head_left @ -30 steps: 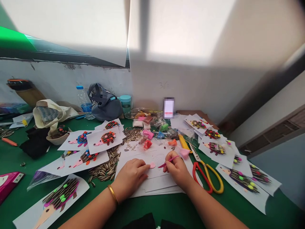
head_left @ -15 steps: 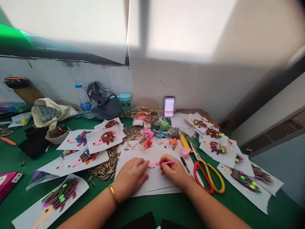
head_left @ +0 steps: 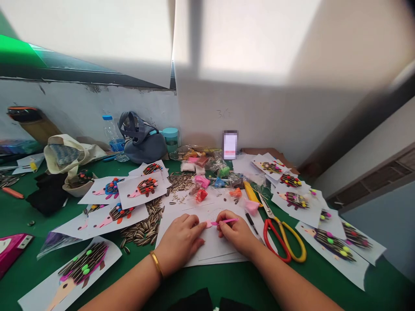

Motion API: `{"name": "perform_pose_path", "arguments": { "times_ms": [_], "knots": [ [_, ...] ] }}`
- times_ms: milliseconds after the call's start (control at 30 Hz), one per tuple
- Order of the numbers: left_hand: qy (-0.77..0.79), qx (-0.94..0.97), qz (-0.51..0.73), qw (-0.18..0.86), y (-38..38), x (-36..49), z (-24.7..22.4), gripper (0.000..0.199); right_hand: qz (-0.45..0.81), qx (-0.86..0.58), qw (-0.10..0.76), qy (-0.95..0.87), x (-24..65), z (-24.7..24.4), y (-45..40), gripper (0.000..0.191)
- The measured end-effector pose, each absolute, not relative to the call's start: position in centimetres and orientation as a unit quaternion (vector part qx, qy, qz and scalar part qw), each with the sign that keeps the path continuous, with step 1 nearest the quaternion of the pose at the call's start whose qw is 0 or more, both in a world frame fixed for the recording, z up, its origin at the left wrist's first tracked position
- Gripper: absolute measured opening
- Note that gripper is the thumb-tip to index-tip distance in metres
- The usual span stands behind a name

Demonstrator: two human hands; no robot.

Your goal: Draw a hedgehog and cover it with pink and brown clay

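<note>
A small flat piece of pink clay point(head_left: 208, 224) lies on the white paper point(head_left: 212, 249) in the middle. My left hand point(head_left: 180, 237) rests on the paper with its fingertips at the left side of the clay; its fingers are apart and nothing is gripped. Between the thumb and fingers of my right hand point(head_left: 234, 231) is a thin pink tool point(head_left: 231, 220), its tip at the right edge of the clay. A faint pencil drawing shows on the paper behind the hands.
Red-and-yellow-handled scissors point(head_left: 278, 239) and a black pen point(head_left: 252, 223) lie right. Sunflower seeds point(head_left: 142, 231) are heaped left. Hedgehog pictures point(head_left: 139, 190) lie on both sides. Bagged clay point(head_left: 201, 195), a phone point(head_left: 230, 145), a blue bag point(head_left: 142, 140) and a bottle point(head_left: 113, 136) stand behind.
My left fingertips have shifted slightly right and now cover more of the pink clay. The tool in my right hand has moved a little left.
</note>
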State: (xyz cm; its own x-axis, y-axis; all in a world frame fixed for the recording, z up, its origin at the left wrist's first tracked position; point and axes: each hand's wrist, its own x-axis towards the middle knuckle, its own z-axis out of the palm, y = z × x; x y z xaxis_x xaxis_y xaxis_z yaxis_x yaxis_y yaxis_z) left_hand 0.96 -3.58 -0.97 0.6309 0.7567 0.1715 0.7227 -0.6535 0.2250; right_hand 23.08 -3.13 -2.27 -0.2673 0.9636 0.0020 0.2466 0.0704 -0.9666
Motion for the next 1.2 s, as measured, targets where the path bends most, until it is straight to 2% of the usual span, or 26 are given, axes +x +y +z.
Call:
{"name": "perform_pose_path", "arguments": {
  "times_ms": [367, 533, 700, 1000, 1200],
  "knots": [
    [0.417, 0.902, 0.097, 0.052, -3.64, 1.44, -0.91, 0.044, 0.489, -0.474, 0.366, -0.634, 22.97, -2.34, -3.17, 0.008],
    [0.433, 0.89, 0.119, 0.079, -3.47, 1.12, -1.26, 0.049, 0.49, -0.478, 0.365, -0.632, 23.0, -2.39, -3.13, 0.009],
    [0.432, 0.89, 0.114, 0.092, -3.44, 0.95, -1.25, 0.044, 0.486, -0.481, 0.357, -0.637, 23.08, -2.4, -3.04, 0.009],
    [0.411, 0.904, 0.097, 0.071, -3.44, 1.07, -0.85, 0.043, 0.49, -0.48, 0.357, -0.634, 23.06, -2.53, -3.06, 0.009],
    [0.418, 0.901, 0.101, 0.058, -3.64, 1.2, -0.92, 0.049, 0.49, -0.479, 0.36, -0.633, 23.02, -2.54, -2.96, 0.01]
  ]
}}
